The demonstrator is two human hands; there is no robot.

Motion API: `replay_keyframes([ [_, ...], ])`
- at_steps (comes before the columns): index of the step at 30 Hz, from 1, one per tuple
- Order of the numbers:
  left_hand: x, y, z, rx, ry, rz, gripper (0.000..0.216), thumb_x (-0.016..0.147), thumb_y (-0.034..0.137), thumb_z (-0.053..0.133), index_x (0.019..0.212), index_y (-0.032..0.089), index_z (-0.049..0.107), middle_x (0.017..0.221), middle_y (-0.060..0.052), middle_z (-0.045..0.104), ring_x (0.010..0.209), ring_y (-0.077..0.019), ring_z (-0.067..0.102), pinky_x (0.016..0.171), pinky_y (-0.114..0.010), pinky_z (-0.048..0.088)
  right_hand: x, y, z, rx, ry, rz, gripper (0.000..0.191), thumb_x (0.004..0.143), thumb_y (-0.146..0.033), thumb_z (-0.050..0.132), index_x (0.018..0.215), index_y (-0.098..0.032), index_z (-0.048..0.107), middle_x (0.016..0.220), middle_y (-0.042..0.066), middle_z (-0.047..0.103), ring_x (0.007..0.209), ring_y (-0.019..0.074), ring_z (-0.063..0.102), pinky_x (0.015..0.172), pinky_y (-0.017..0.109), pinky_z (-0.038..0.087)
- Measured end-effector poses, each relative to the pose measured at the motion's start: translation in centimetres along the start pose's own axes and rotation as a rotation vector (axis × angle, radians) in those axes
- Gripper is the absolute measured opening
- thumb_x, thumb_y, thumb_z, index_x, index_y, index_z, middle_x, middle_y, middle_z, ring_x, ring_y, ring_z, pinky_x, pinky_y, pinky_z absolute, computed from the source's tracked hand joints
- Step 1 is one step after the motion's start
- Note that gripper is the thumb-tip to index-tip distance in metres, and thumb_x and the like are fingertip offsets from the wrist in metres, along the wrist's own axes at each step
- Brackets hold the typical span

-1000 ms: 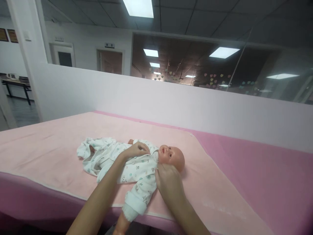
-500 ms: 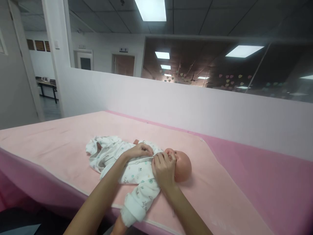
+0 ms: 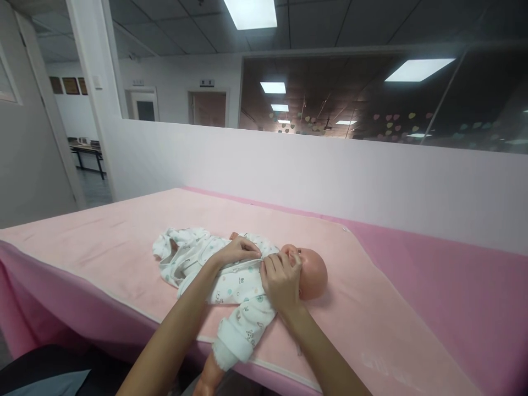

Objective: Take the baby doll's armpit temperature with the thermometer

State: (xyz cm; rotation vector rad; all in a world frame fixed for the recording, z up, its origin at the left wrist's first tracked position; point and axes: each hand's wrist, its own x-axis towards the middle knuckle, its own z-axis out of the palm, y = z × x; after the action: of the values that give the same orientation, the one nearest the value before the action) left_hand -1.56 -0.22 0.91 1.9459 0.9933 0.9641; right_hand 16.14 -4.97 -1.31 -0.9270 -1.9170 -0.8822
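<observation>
A baby doll [image 3: 314, 273] lies on its back on the pink-covered table, its head to the right. It wears a white printed romper [image 3: 231, 286], with one sleeve folded back near the table's front edge. At the romper's neckline, my left hand [image 3: 241, 251] pinches the edge of the front opening. My right hand [image 3: 282, 279] is closed on the same cloth just beside it, under the doll's chin, and partly covers the doll's face. What exactly lies between the fingertips is too small to make out.
A peach-pink pad [image 3: 124, 236] covers the table over a darker pink cloth [image 3: 433, 275]. Behind the table stands a low white wall [image 3: 309, 170] with glass above. At the left are a door [image 3: 33, 126] and a far desk [image 3: 88, 148].
Both hands stay at the romper's neckline with almost the same grip. The whole view has shifted slightly, so the doll appears a little farther right.
</observation>
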Motion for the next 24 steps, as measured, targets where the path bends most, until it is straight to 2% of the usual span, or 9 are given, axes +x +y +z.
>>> replay_keyframes([
  [5,0.2,-0.6,0.1,-0.086,0.005,-0.044,0.035,0.065,0.037,0.071,0.089,0.012,0.069,0.074,-0.007,0.069,0.07,-0.0159,0.061,0.064,-0.025,0.046,-0.2,0.0,0.3,0.0,-0.029,0.003,0.02,0.084,-0.015,0.045,0.065,-0.016,0.053,0.064,0.001,0.054,0.071,0.0144,0.044,0.091,0.041,0.024],
  [9,0.3,-0.8,0.1,-0.139,-0.007,-0.047,0.033,0.064,0.038,0.071,0.084,0.012,0.069,0.078,-0.007,0.069,0.072,-0.0157,0.062,0.066,-0.025,0.047,-0.2,0.0,0.3,0.006,-0.042,0.004,0.018,0.083,-0.014,0.046,0.066,-0.017,0.053,0.064,0.001,0.054,0.07,0.0144,0.044,0.092,0.041,0.024],
  [13,0.4,-0.6,0.2,-0.058,-0.013,-0.014,0.03,0.068,0.039,0.068,0.079,0.011,0.069,0.073,-0.006,0.068,0.07,-0.0154,0.06,0.066,-0.024,0.046,-0.2,0.0,0.2,0.002,-0.038,0.023,0.018,0.084,-0.016,0.046,0.066,-0.017,0.053,0.065,0.001,0.055,0.071,0.0149,0.045,0.091,0.042,0.025],
  [17,0.4,-0.5,0.2,0.027,-0.045,0.019,0.034,0.077,0.042,0.056,0.073,0.012,0.07,0.069,-0.005,0.067,0.07,-0.0162,0.059,0.066,-0.025,0.045,-0.2,-0.2,0.3,0.024,-0.042,0.05,0.017,0.084,-0.018,0.047,0.069,-0.017,0.054,0.066,0.001,0.056,0.075,0.0156,0.048,0.092,0.042,0.025],
  [21,0.1,-0.2,0.0,-0.011,-0.114,0.045,0.026,0.072,0.037,0.063,0.083,0.014,0.071,0.082,-0.006,0.069,0.083,-0.0186,0.06,0.075,-0.026,0.045,-0.3,-0.2,0.3,0.032,-0.041,0.074,0.017,0.085,-0.02,0.047,0.07,-0.018,0.055,0.067,0.002,0.058,0.076,0.0163,0.049,0.094,0.043,0.024],
  [24,-0.4,0.4,-0.1,-0.015,-0.17,0.052,0.034,0.063,0.03,0.072,0.094,0.017,0.069,0.092,-0.005,0.069,0.091,-0.0198,0.059,0.082,-0.027,0.045,-0.2,-0.2,0.2,0.052,-0.032,0.079,0.015,0.085,-0.02,0.047,0.072,-0.018,0.055,0.067,0.001,0.058,0.075,0.0157,0.05,0.096,0.043,0.023],
])
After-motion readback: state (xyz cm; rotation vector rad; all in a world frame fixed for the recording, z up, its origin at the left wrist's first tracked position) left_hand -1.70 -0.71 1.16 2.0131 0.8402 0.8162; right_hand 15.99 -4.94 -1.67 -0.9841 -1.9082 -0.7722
